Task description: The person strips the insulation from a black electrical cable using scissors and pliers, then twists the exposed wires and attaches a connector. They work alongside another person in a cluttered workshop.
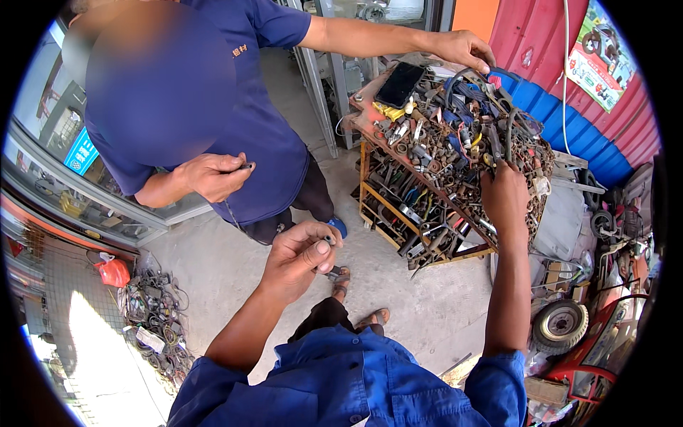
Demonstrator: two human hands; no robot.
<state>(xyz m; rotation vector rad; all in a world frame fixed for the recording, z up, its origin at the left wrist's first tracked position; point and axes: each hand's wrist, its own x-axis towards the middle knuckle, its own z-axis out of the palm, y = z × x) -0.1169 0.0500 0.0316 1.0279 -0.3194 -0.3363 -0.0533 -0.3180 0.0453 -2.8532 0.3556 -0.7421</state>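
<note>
My left hand (297, 262) is closed, pinching a small dark metal piece (329, 240) with a round end between thumb and fingers. It hangs over the floor, away from the bench. My right hand (506, 191) reaches down onto the heap of loose parts (434, 153) on the bench top, fingers apart and touching the pile near a dark cable or hose. Bolts, fittings, wires and rusty metal bits make up the heap. Across from me, a co-worker's hand (217, 176) holds a small dark part, while that person's other hand (462, 51) rests at the heap's far edge.
A black phone (400, 85) lies on the bench's far left corner. Below, a shelf (398, 213) holds tools. At right are a small wheel (560, 326) and red bodywork (605, 341). A pile of cables (158, 320) and a red bag (112, 270) lie at left.
</note>
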